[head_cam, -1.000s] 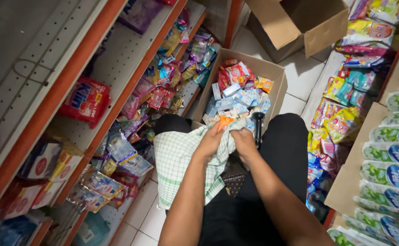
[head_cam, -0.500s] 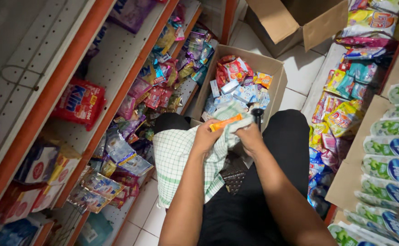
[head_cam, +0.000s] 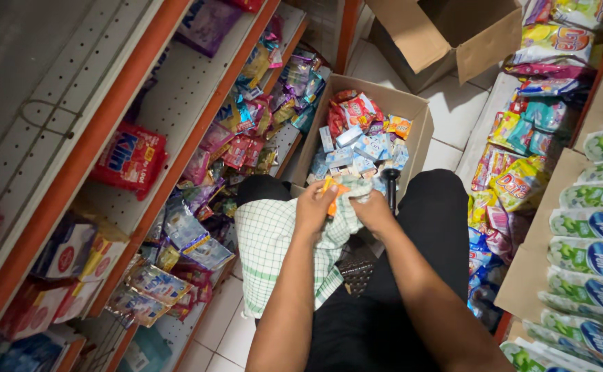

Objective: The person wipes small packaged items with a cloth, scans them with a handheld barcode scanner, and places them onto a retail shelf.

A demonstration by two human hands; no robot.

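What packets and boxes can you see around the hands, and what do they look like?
Orange packet: small, in the left hand, with a checked cloth under both hands.
Right hand: grips the cloth.
Open cardboard box: ahead on the floor, full of small blue, white and red packets.
Red bag: on the left shelf.
Green-and-white packs: stacked at right.

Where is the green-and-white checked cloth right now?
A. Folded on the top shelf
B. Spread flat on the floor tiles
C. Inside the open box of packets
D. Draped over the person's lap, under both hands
D: the checked cloth lies across the person's left thigh, and the left hand and right hand bunch its upper edge around a small orange item.
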